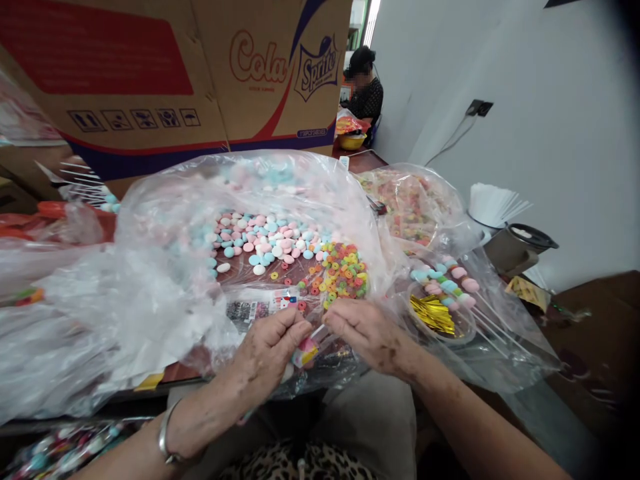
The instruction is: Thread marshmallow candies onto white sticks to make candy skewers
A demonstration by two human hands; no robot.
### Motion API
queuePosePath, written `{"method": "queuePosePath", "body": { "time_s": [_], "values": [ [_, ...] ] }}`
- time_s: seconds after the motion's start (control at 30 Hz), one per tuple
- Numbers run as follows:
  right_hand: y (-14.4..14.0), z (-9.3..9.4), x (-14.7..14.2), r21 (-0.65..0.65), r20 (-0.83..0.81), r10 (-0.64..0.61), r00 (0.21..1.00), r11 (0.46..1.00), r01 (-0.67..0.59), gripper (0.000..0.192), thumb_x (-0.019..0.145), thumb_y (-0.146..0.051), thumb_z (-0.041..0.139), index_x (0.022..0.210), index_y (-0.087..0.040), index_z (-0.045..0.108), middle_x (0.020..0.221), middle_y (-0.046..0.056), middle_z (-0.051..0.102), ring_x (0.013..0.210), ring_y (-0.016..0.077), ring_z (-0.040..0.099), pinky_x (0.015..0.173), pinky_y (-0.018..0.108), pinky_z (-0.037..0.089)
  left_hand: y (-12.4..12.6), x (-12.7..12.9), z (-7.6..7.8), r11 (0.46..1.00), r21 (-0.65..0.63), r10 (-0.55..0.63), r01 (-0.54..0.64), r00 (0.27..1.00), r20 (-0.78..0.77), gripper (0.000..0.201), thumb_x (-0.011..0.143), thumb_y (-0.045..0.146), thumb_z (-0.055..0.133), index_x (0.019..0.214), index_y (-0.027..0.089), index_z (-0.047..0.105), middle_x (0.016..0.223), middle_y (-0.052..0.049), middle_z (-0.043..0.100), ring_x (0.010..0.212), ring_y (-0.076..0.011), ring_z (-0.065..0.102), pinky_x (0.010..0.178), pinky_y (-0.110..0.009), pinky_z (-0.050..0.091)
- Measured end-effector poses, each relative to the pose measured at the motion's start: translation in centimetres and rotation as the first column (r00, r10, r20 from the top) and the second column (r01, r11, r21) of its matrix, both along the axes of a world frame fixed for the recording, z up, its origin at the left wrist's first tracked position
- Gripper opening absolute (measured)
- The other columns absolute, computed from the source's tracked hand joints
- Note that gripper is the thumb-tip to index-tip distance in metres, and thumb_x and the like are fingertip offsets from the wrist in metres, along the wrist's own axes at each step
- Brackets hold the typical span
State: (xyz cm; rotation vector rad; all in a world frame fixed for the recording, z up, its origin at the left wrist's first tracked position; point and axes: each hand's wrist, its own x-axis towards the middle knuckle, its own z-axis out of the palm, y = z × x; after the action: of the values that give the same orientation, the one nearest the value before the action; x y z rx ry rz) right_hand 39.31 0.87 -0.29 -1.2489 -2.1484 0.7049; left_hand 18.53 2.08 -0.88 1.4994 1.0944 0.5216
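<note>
Between my hands is a wrapped candy stick (306, 351), with a pink and yellow wrapper and a short white stick. My left hand (270, 343), with a silver bangle at the wrist, is closed around its wrapped part. The fingers of my right hand (367, 333) pinch together at the stick's upper end; the exact grip is hidden. Just beyond lie ring-shaped candies (345, 270) in orange, yellow and green. Behind them spread pink, blue and white oval candies (270, 240). A printed plastic packet (255, 307) lies near my left fingers.
A large clear bag (165, 200) surrounds the loose candies, before a cardboard box (210, 73). At right are a tub of gold ties (433, 313), candy skewers (450, 283), a bag of ring candies (410, 200) and white sticks in a container (495, 207). A person (367, 90) sits farther back.
</note>
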Motion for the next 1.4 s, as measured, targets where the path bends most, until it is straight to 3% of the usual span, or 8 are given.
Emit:
{"method": "queuePosePath", "body": {
  "time_s": [0.27,0.4,0.6,0.73,0.87,1.0,1.23,1.4],
  "values": [
    [-1.0,-1.9,-2.8,-0.373,-0.532,-0.281,0.799,0.925,0.077,0.037,0.088,-0.052,0.064,0.105,-0.020,0.052,0.084,-0.003,0.054,0.073,0.0134,0.051,0.063,0.024,0.042,0.5,0.8,-0.1,0.936,0.295,0.180,-0.193,0.981,0.071,0.031,0.092,0.041,0.054,0.069,0.021,0.061,0.070,0.001,0.057,0.070,-0.0170,0.052,0.066,-0.027,0.040],
    [-1.6,-2.7,-4.5,-0.422,-0.483,-0.330,0.811,0.899,0.114,0.027,0.080,-0.038,0.073,0.091,-0.019,0.057,0.075,-0.005,0.052,0.068,0.0116,0.046,0.062,0.023,0.039,0.7,1.0,-0.5,0.917,0.352,0.155,-0.185,0.982,0.111,0.027,0.090,0.036,0.058,0.070,0.020,0.065,0.075,0.001,0.058,0.075,-0.0170,0.054,0.072,-0.027,0.040],
    [-1.6,-3.3,-4.3,-0.385,-0.474,-0.373,0.798,0.903,0.193,0.019,0.086,-0.033,0.058,0.075,-0.019,0.055,0.067,-0.005,0.049,0.064,0.0110,0.043,0.059,0.023,0.035,0.2,0.4,-1.2,0.976,-0.155,0.197,-0.155,0.931,0.309,0.032,0.084,0.050,0.069,0.082,0.018,0.062,0.070,0.003,0.056,0.063,-0.0124,0.047,0.058,-0.022,0.036],
    [-1.7,-4.0,-4.0,-0.395,-0.544,-0.331,0.772,0.912,0.112,0.011,0.085,-0.029,0.061,0.081,-0.019,0.060,0.070,-0.005,0.054,0.065,0.0105,0.045,0.062,0.023,0.038,-0.1,-0.1,-0.9,0.950,-0.279,0.228,-0.137,0.918,0.325,0.038,0.073,0.047,0.081,0.070,0.014,0.062,0.063,0.005,0.051,0.058,-0.0081,0.040,0.052,-0.017,0.031],
    [-1.6,-4.9,-3.8,-0.453,-0.729,-0.304,0.613,0.886,-0.100,0.023,0.080,-0.022,0.068,0.103,-0.021,0.061,0.078,-0.005,0.061,0.069,0.0107,0.055,0.064,0.021,0.043,0.0,-0.1,-1.0,0.874,-0.479,0.296,-0.087,0.877,0.379,0.035,0.062,0.039,0.087,0.066,0.012,0.064,0.060,0.002,0.058,0.054,-0.0079,0.049,0.051,-0.017,0.040],
    [-1.4,-4.8,-2.9,-0.267,-0.643,-0.077,0.762,0.955,-0.129,0.010,0.089,-0.023,0.065,0.097,-0.020,0.069,0.086,-0.001,0.067,0.080,0.0133,0.062,0.075,0.025,0.049,0.1,0.1,-1.5,0.763,-0.638,0.183,0.103,0.913,0.366,0.029,0.061,0.034,0.083,0.075,0.013,0.069,0.056,-0.004,0.066,0.048,-0.0189,0.064,0.045,-0.026,0.052],
    [-1.9,-3.8,-2.9,-0.030,-0.450,-0.079,0.890,0.997,0.073,0.016,0.095,-0.017,0.054,0.084,-0.020,0.065,0.077,-0.002,0.063,0.073,0.0117,0.060,0.072,0.023,0.048,0.4,-1.0,-2.3,0.697,-0.651,0.038,0.301,0.891,0.452,0.043,0.076,0.049,0.073,0.085,0.007,0.074,0.066,-0.011,0.073,0.041,-0.0129,0.062,0.039,-0.019,0.047],
    [-2.4,-4.3,-3.5,-0.153,-0.465,-0.232,0.855,0.972,0.181,0.019,0.097,-0.020,0.050,0.083,-0.020,0.063,0.070,-0.003,0.061,0.063,0.0108,0.057,0.060,0.021,0.046,0.4,-1.0,-1.3,0.794,-0.563,0.006,0.231,0.922,0.387,0.039,0.070,0.049,0.082,0.071,0.013,0.068,0.058,-0.001,0.064,0.040,-0.0079,0.055,0.039,-0.015,0.038]
  ]
}}
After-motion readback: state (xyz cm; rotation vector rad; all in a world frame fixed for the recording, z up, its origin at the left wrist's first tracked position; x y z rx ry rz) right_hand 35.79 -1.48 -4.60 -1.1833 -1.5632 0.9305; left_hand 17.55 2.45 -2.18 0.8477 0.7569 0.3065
